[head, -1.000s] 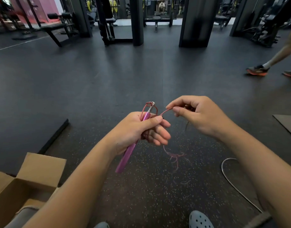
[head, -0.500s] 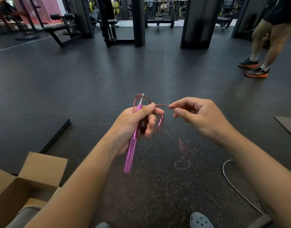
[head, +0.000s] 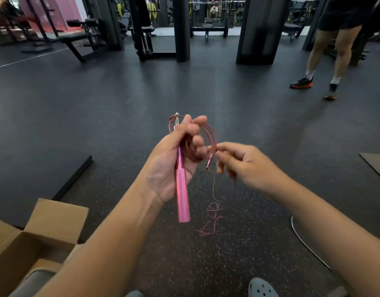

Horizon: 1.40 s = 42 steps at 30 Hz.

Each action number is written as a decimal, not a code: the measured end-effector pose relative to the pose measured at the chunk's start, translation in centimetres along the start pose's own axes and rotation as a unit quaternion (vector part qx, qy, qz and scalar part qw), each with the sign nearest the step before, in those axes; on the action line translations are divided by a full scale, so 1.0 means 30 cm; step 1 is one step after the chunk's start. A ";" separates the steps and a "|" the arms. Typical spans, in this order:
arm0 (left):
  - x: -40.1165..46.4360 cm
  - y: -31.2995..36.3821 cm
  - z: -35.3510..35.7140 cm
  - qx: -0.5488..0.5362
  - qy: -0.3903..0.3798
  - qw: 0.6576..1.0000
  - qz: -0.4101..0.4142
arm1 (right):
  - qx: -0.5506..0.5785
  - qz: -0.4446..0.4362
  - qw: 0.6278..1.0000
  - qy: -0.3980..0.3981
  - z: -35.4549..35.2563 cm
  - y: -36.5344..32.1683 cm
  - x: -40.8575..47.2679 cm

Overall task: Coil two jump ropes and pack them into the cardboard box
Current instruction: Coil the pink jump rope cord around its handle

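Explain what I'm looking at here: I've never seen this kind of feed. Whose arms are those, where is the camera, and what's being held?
There is no machine. One wide-angle camera sits on a person's head, looking forward and down, so the two arms are that person's own.

The left hand grips a pink handle of a jump rope, with loops of the thin pink cord gathered around its fingers. The right hand pinches the cord beside those loops. The loose rest of the cord trails down to the dark rubber gym floor.

An open cardboard box sits at lower left. A thin pale cable lies at lower right, perhaps the second rope. Someone else's legs stand at the upper right.
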<state>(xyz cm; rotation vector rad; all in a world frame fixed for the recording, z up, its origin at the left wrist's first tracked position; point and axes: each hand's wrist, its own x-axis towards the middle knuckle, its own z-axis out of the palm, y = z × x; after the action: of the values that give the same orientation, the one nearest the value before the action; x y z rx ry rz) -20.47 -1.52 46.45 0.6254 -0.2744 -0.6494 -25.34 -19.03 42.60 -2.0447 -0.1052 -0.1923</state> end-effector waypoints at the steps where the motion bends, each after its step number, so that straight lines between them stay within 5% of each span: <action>1: 0.006 -0.002 -0.003 -0.029 0.007 0.999 0.019 | -0.006 0.022 0.999 -0.043 0.014 -0.005 -0.006; 4: 0.032 -0.010 -0.034 -0.013 0.028 0.995 0.099 | -0.039 0.057 0.985 -0.159 0.058 -0.035 -0.033; 8: 0.039 -0.026 -0.068 0.280 0.066 0.942 0.172 | -0.046 0.060 0.974 -0.215 0.092 -0.066 -0.053; 11: 0.036 -0.030 -0.113 0.598 0.038 0.784 0.162 | -0.134 0.008 0.976 -0.170 0.047 -0.084 -0.043; 13: 0.036 -0.024 -0.131 0.706 0.017 0.696 0.129 | -0.136 0.000 0.984 -0.112 0.003 -0.089 -0.037; 18: 0.035 -0.010 -0.107 0.722 -0.018 0.691 0.043 | -0.123 -0.005 0.992 -0.021 -0.056 -0.069 -0.024; 23: 0.025 0.009 -0.106 0.632 -0.035 0.774 -0.025 | -0.103 -0.022 0.994 -0.016 -0.101 -0.067 -0.019; 28: 0.002 0.027 -0.114 0.610 -0.082 0.785 -0.076 | -0.123 -0.040 0.987 0.094 -0.130 -0.051 0.004; 34: -0.003 0.020 -0.104 0.577 -0.097 0.808 -0.072 | -0.103 -0.060 0.993 -0.001 -0.141 -0.059 -0.006; 42: -0.004 0.027 -0.110 0.521 -0.085 0.846 -0.078 | -0.212 -0.102 0.972 0.025 -0.124 -0.056 -0.005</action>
<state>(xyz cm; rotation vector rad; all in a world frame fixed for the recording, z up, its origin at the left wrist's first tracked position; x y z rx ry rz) -18.77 0.55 44.36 1.6554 -0.7697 -0.6848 -26.09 -21.57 45.73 -2.4522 -0.2628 -0.4245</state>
